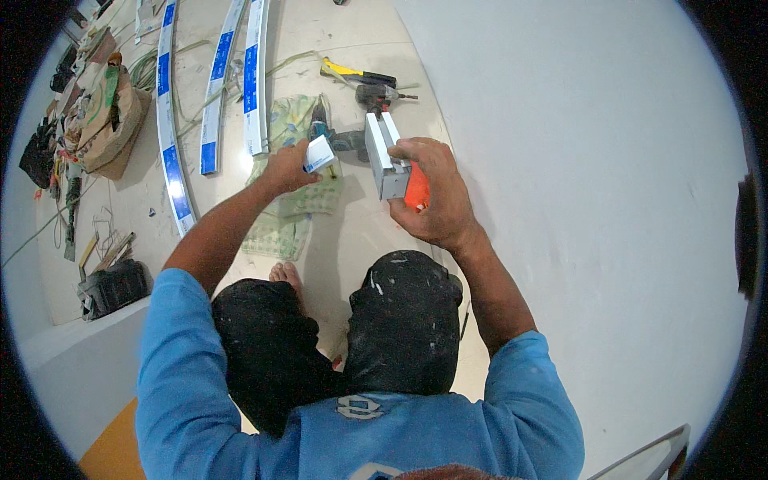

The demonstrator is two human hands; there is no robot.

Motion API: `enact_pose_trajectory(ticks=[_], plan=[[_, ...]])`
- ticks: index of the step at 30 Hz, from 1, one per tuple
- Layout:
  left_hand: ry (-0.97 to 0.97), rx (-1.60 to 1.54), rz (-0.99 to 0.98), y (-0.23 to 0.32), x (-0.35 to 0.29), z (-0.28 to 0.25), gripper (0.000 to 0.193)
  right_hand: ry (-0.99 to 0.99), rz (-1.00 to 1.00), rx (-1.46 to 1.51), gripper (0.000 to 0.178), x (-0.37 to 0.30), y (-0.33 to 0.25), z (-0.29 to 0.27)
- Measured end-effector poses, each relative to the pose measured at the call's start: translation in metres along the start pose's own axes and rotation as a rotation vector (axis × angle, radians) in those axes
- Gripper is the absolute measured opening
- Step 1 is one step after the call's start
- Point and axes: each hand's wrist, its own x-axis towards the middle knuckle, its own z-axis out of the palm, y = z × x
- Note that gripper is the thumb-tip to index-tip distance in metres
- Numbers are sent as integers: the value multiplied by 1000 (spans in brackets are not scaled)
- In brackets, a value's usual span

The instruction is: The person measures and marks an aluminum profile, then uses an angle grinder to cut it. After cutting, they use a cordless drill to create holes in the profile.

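Note:
My left hand [290, 168] is closed on a small white block-like piece [320, 154], whose kind I cannot make out. My right hand [438, 192] grips a short white and grey metal channel piece [392, 185], its fingers and thumb on the right side. An orange object [417, 190] shows just beyond this hand, partly covered by it. Between and past the hands lies a teal and black power drill [346, 142], partly hidden by the white pieces. Farther off, a black impact driver [376, 98] points its bit to the right.
A green patterned cloth [276, 228] lies on the floor beneath my left hand. Long white profiles with blue film [254, 88] stretch away at the far left. A yellow and black tool [356, 75] rests beyond the drills. Left stand bags [120, 128] and a black box [114, 288]; a white wall [592, 200] rises right.

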Motion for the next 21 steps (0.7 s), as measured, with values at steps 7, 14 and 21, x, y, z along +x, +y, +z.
enact_pose_trajectory(ticks=[7,14,21], plan=[[-30,137,-96,-29,0,52,91,-60,58,39,92,27,-4,13],[-28,117,-147,-44,-5,71,100,-114,103,63,101,45,-10,22],[409,-298,377,57,-33,-38,114,-21,115,63,107,47,-22,22]])
